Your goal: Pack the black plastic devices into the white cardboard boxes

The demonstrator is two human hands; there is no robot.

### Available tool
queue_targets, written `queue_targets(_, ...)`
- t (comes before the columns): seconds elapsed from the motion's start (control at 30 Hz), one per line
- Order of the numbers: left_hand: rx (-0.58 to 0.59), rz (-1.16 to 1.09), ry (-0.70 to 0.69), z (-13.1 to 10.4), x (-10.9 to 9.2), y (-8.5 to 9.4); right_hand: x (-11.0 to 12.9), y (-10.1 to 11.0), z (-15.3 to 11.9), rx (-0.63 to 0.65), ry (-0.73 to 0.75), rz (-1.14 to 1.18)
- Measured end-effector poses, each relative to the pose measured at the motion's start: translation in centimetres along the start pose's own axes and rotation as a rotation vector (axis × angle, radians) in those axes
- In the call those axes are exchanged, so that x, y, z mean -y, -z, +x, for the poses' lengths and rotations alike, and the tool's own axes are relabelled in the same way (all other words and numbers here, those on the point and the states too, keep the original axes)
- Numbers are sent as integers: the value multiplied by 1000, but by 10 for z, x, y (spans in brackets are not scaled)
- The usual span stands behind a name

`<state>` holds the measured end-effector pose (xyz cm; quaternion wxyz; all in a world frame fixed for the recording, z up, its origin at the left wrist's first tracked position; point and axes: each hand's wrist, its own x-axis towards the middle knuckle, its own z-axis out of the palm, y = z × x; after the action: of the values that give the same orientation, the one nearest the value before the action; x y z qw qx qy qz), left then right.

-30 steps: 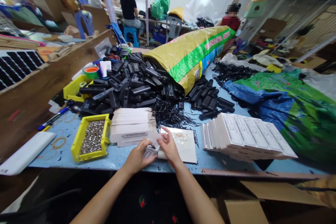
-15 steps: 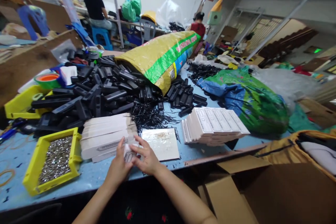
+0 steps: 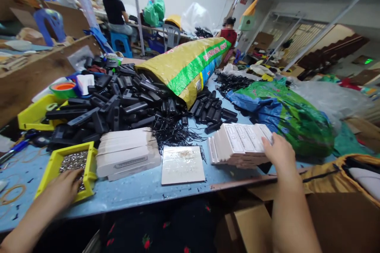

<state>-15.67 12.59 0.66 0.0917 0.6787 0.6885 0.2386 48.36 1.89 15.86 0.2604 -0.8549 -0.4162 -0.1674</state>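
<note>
My left hand (image 3: 65, 186) reaches over the near side of a yellow bin (image 3: 92, 166). Its bent fingertips dip among small shiny metal pieces (image 3: 74, 159), and what they pinch, if anything, is hidden. On the other side, my right hand (image 3: 279, 149) has thumb and fingers around the right end of a stack of white printed cards (image 3: 237, 138), gripping a printed card (image 3: 263, 131) there. Between the hands lie a pile of pale folded cards (image 3: 127, 154) and a flat, shiny whitish board (image 3: 182, 166). Neither hand touches these two.
Black plastic cases (image 3: 118, 102) heap behind the cards, spilling from a yellow-green sack (image 3: 178, 65). Thin black strips (image 3: 175, 132) lie behind the board. A green-blue bag (image 3: 291, 114) bulges at right. A cardboard box (image 3: 252, 225) stands below the table edge. Several people sit farther back.
My hands were together at the pale pile, fingering a small printed card. They have parted: left to the bin of metal pieces, right to the card stack. The small card has left them.
</note>
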Motion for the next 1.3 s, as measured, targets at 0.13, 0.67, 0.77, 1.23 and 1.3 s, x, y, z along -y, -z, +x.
queue_targets(0.13, 107, 118, 7, -3, 11, -19, 85, -54, -35, 36, 340, 431)
queue_targets(0.67, -53, -866, 408, -52, -83, -9, 179, -163, -2, 704, 228, 207)
queue_targets(0.77, 88, -1142, 448, -64, -129, -37, 182, -147, -45, 826, 259, 724)
queue_targets(1.23, 284, -1417, 443, -79, -208, -67, 239, -89, -176, 576, -479, 2147)
queue_targets(1.3, 307, -1467, 457, -82, -211, -68, 238, -90, -180, 536, -432, 2175)
